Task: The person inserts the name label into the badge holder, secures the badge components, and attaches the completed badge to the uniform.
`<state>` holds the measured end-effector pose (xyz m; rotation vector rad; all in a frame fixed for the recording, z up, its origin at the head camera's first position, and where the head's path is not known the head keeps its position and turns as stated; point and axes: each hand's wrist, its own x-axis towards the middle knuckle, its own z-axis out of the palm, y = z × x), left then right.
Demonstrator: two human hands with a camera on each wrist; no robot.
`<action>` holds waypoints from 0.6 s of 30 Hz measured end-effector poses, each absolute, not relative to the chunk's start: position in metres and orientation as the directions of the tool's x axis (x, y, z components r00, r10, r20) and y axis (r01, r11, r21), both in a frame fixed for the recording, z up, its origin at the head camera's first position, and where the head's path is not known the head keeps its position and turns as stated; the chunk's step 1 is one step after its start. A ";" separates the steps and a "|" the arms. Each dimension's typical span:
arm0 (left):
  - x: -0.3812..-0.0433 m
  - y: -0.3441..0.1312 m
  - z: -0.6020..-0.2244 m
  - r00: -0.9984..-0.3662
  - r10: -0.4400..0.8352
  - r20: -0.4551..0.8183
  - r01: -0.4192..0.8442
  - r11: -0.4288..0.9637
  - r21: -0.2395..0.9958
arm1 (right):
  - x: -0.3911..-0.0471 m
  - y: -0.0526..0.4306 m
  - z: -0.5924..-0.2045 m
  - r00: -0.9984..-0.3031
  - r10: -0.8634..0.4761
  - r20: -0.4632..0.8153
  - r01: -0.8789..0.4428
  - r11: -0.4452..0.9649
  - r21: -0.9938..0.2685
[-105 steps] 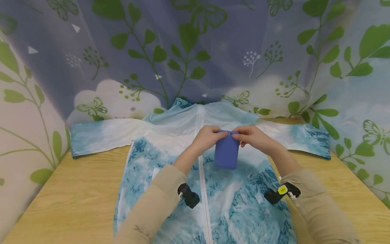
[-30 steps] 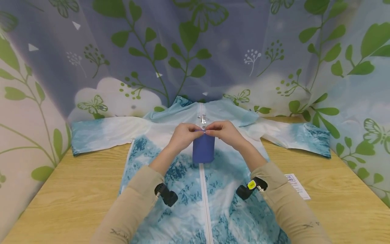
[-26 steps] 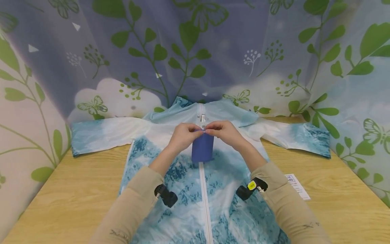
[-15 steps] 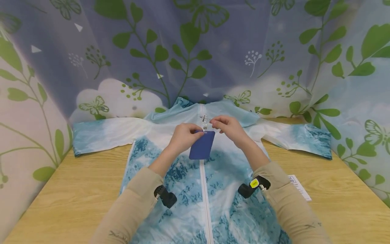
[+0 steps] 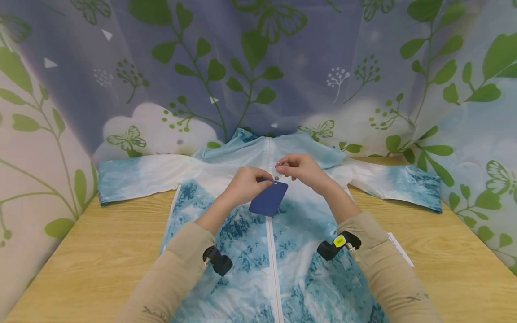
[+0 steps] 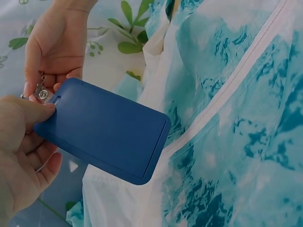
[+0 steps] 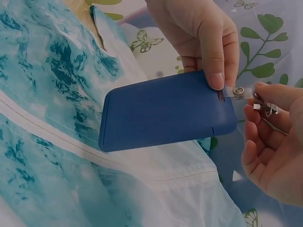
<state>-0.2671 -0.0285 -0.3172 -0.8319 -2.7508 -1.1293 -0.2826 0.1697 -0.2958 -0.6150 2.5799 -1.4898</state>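
Observation:
A blue badge holder [image 5: 268, 199] hangs tilted over the zipper of a spread-out jacket [image 5: 230, 233]. My left hand [image 5: 244, 185] pinches its slotted top edge between thumb and fingers. Through the slot runs a short clear strap [image 7: 241, 92] with a round metal snap. At the strap's other end is a metal clip [image 7: 271, 109], which my right hand [image 5: 304, 170] pinches by thumb and fingertips. The left wrist view shows the blank blue face of the holder and the snap [image 6: 43, 94] between the two hands.
The white and teal jacket lies on a wooden table [image 5: 109, 242], sleeves out to both sides. A white printed card [image 5: 400, 250] lies at the right, partly behind my right sleeve. Leaf-patterned curtains [image 5: 258, 72] close off the back and sides.
The badge holder has moved left to above the zipper and tilted. My right hand has let go of the holder's top edge and taken the metal clip; my left hand keeps its grip.

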 end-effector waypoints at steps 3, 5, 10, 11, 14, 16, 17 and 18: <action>-0.267 -0.030 -0.317 -0.851 0.472 0.229 0.497 0.585 0.641 | -0.283 0.172 -0.296 -0.899 -0.426 0.106 -0.311 0.449 -0.838; -0.267 -0.030 -0.317 -0.850 0.479 0.220 0.496 0.583 0.644 | -0.283 0.173 -0.296 -0.886 -0.455 0.090 -0.318 0.453 -0.833; -0.267 -0.033 -0.317 -0.833 0.515 0.202 0.511 0.576 0.638 | -0.283 0.177 -0.296 -0.846 -0.532 0.048 -0.330 0.449 -0.830; -0.267 -0.034 -0.317 -0.826 0.528 0.200 0.519 0.572 0.635 | -0.283 0.178 -0.296 -0.837 -0.545 0.038 -0.332 0.452 -0.828; -0.266 -0.035 -0.317 -0.803 0.566 0.185 0.541 0.563 0.625 | -0.283 0.181 -0.297 -0.811 -0.586 0.000 -0.331 0.458 -0.825; -0.266 -0.036 -0.316 -0.790 0.588 0.173 0.552 0.561 0.617 | -0.282 0.183 -0.297 -0.795 -0.607 -0.027 -0.327 0.466 -0.822; -0.265 -0.036 -0.316 -0.785 0.596 0.167 0.556 0.560 0.614 | -0.282 0.183 -0.297 -0.786 -0.617 -0.037 -0.330 0.469 -0.819; -0.265 -0.036 -0.315 -0.783 0.601 0.159 0.556 0.563 0.612 | -0.282 0.184 -0.296 -0.779 -0.625 -0.043 -0.331 0.470 -0.818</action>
